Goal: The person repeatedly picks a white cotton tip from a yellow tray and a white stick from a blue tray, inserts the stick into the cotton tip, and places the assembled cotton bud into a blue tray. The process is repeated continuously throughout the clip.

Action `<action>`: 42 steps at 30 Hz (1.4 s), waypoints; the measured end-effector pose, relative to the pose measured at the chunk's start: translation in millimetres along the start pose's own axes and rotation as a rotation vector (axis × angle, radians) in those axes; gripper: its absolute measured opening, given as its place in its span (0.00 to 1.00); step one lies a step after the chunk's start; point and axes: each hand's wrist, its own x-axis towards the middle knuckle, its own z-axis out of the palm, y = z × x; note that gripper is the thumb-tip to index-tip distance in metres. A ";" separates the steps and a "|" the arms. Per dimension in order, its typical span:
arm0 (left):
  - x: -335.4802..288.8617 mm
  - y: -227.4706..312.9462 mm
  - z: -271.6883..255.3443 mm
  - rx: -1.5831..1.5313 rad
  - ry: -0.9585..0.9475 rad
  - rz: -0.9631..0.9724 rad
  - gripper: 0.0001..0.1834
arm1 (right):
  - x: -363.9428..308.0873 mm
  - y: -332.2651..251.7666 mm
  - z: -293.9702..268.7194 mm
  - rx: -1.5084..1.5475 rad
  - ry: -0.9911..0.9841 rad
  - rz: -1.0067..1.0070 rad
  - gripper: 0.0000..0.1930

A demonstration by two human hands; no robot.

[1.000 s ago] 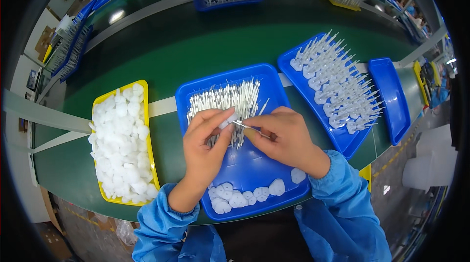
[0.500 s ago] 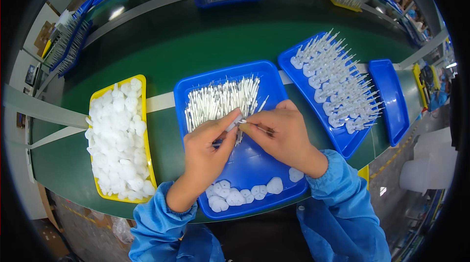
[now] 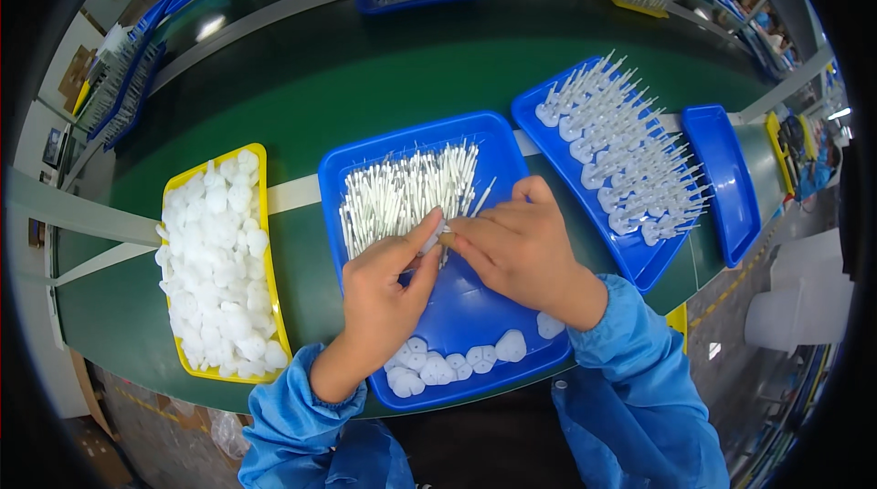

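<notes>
Over the middle of a blue tray (image 3: 475, 292), my two hands meet at the fingertips. My left hand (image 3: 376, 297) pinches a small whitish plastic piece (image 3: 432, 240) between thumb and fingers. My right hand (image 3: 523, 251) is closed against the same spot, and its fingers hide whatever they grip. Behind the hands, a thick bunch of thin white sticks (image 3: 406, 192) lies in the tray's far part. Along the tray's near edge sit several white lobed plastic pieces (image 3: 437, 367) with small holes.
At left, a yellow tray (image 3: 270, 270) is heaped with white pieces (image 3: 215, 260). On the right, a blue tray (image 3: 585, 215) holds rows of lobed pieces with upright sticks (image 3: 630, 160); another blue tray (image 3: 726, 183) stands beside it. Similar filled trays (image 3: 420, 5) line the far side of the green table (image 3: 301, 78).
My right fingers have curled in closer around the point where the hands meet, covering more of it. The view has shifted slightly; the trays look unmoved.
</notes>
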 end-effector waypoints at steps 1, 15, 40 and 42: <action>0.4 1.0 -1.3 0.000 -0.023 -0.007 0.28 | -0.8 -0.2 -0.9 -0.028 0.026 0.008 0.05; 8.4 0.1 -1.2 -0.343 -0.005 -0.045 0.27 | -9.3 -3.8 -18.6 -0.139 0.011 -0.106 0.25; 9.7 -8.5 -7.0 -0.582 -0.083 -0.156 0.15 | -5.6 28.6 -21.3 -0.374 -0.264 -0.188 0.06; 9.6 -10.6 -8.0 -0.596 -0.083 -0.224 0.18 | 1.7 27.8 -16.5 -0.383 -0.351 -0.161 0.06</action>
